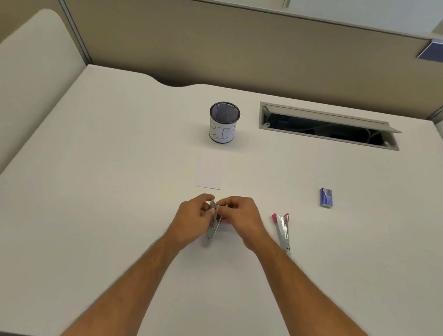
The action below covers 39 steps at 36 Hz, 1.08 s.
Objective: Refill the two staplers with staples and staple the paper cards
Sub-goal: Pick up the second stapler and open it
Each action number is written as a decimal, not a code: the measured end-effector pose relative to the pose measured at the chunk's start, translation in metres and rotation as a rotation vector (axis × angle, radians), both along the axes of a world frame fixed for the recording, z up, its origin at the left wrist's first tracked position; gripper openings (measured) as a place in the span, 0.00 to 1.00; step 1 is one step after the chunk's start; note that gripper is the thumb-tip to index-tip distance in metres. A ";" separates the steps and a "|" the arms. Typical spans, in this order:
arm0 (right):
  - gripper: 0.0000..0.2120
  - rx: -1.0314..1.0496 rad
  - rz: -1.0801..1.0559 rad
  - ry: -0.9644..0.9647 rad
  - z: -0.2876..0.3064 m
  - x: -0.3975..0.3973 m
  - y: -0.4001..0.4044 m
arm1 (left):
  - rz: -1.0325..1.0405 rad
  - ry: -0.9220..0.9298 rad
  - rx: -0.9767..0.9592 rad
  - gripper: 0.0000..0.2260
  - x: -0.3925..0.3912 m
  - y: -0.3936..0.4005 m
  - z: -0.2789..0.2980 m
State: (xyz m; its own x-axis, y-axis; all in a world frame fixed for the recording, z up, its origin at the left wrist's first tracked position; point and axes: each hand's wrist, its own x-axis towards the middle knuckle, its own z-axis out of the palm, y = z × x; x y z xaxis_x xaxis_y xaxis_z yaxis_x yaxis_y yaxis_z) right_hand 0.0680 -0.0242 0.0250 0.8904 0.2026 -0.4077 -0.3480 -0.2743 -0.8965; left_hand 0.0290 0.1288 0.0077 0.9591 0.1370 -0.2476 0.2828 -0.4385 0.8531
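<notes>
Two staplers in view. One small metal stapler with red trim [213, 224], held just above the white desk [106, 184] at centre; left hand [193, 220] gripping its body with curled fingers, right hand [237, 217] pinching at its upper end. Second metal stapler with red tips [282, 230], lying untouched just right of the hands. One white paper card [210, 176], flat beyond the hands. One blue staple box [326, 198], far right. One black mesh cup with paper label [223, 122], upright behind the card.
</notes>
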 end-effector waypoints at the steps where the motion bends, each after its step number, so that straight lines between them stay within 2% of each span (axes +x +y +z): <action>1: 0.05 -0.018 -0.006 -0.008 0.001 0.000 0.002 | -0.005 0.004 -0.006 0.13 0.001 0.001 0.002; 7: 0.03 -0.044 -0.061 -0.026 0.002 -0.005 0.015 | 0.000 0.074 -0.149 0.10 0.008 0.018 0.013; 11: 0.08 -0.021 -0.096 -0.033 0.003 -0.009 0.024 | 0.008 0.079 -0.249 0.08 0.008 0.027 0.021; 18: 0.06 0.027 -0.090 -0.040 0.001 -0.013 0.026 | -0.004 0.049 -0.197 0.05 0.007 0.032 0.027; 24: 0.04 -0.002 -0.164 -0.086 0.002 -0.010 0.030 | 0.059 0.015 -0.236 0.05 0.009 0.038 0.030; 30: 0.11 0.283 -0.264 0.036 0.000 -0.001 0.021 | 0.143 -0.051 -0.300 0.05 0.007 0.042 0.032; 34: 0.10 0.436 -0.339 0.098 -0.001 0.005 0.009 | 0.226 -0.094 -0.434 0.06 0.002 0.051 0.032; 39: 0.09 0.598 -0.394 0.106 0.000 0.011 0.001 | 0.187 0.015 -0.654 0.09 -0.001 0.061 0.038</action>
State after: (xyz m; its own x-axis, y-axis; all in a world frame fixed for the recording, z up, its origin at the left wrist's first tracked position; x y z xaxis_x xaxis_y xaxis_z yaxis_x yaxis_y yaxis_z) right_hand 0.0786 -0.0235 0.0255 0.9052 0.0896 -0.4154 -0.4130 0.4163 -0.8100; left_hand 0.0276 0.1895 0.0453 0.9297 0.1178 -0.3491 0.3176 0.2238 0.9214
